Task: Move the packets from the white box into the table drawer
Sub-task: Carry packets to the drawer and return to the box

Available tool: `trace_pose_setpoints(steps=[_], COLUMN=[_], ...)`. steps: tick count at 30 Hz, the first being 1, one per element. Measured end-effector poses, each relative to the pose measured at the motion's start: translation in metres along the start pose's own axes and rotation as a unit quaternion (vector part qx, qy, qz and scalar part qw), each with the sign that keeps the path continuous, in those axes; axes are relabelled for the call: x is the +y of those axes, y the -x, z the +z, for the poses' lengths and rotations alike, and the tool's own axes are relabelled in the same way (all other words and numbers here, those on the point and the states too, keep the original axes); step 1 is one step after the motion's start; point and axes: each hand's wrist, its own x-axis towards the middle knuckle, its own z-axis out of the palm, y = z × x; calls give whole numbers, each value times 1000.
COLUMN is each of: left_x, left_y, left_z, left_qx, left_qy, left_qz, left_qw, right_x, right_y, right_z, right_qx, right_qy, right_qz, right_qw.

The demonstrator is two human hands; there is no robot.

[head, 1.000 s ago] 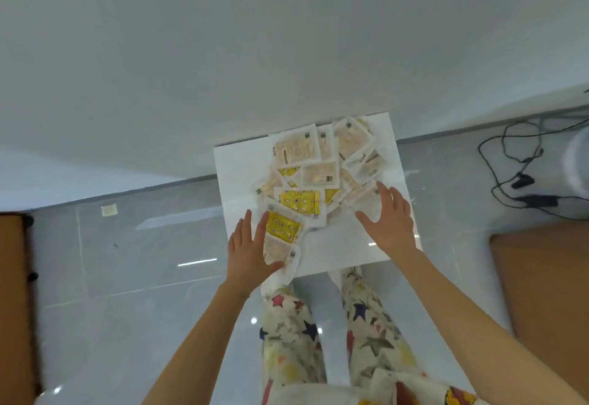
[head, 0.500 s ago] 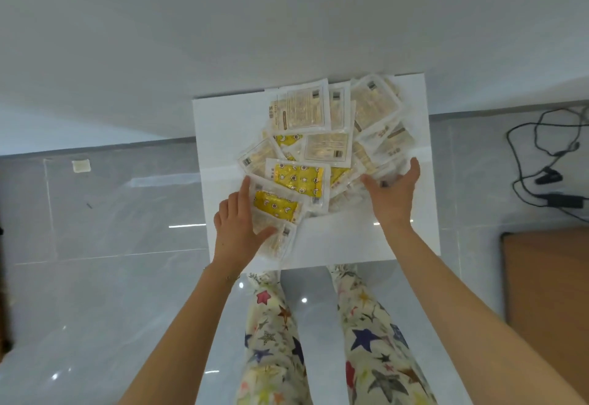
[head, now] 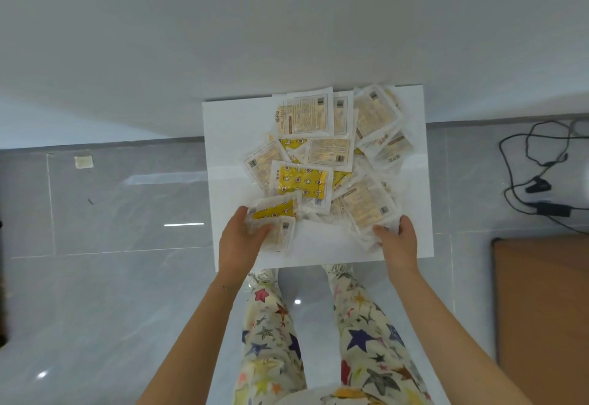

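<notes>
A loose pile of several packets [head: 318, 162], some yellow with stars and some clear with beige contents, lies in the white drawer [head: 229, 137], which is pulled out from under the white table top [head: 287, 38]. My left hand [head: 239, 242] grips the packets at the near-left edge of the pile, thumb on top of a clear one [head: 280, 235]. My right hand [head: 400, 240] holds the near-right packets [head: 366, 207], fingers curled round their edge. The white box is out of view.
Black cables and an adapter [head: 548, 207] lie on the grey tiled floor at the right. A brown board [head: 541, 309] sits at the lower right. A small beige scrap [head: 83, 161] is on the floor at the left. My legs in star-print trousers [head: 274, 341] stand below the drawer.
Both hands lay spread on the pile's near edge; now their fingers have closed around packets at its left and right. The drawer and pile fill more of the view.
</notes>
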Motion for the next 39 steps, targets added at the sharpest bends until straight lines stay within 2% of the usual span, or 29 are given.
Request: trace_pose_setpoints(steps=[3, 6, 10, 15, 22, 29, 39], left_x=[1, 0, 0, 8, 32, 67, 74], left_y=[7, 12, 20, 29, 52, 94, 182], left_z=[-2, -2, -3, -10, -26, -47, -111], left_qx=[-12, -14, 1, 28, 50, 106, 221], left_qy=[92, 150, 194, 237, 295, 305, 441], left_qz=[-12, -28, -42, -36, -19, -3, -46], left_qw=[996, 988, 980, 971, 954, 947, 869], right_x=[-9, -26, -38, -40, -51, -100, -167], right_y=[5, -1, -2, 16, 59, 107, 206], right_z=[4, 14, 18, 6, -21, -7, 26], right_qx=[-13, -8, -22, -20, -15, -156, -303], right_qy=[-67, -67, -63, 0, -59, -9, 90], right_qz=[26, 19, -15, -71, -87, -141, -200], right_qw=[997, 998, 998, 997, 994, 978, 928])
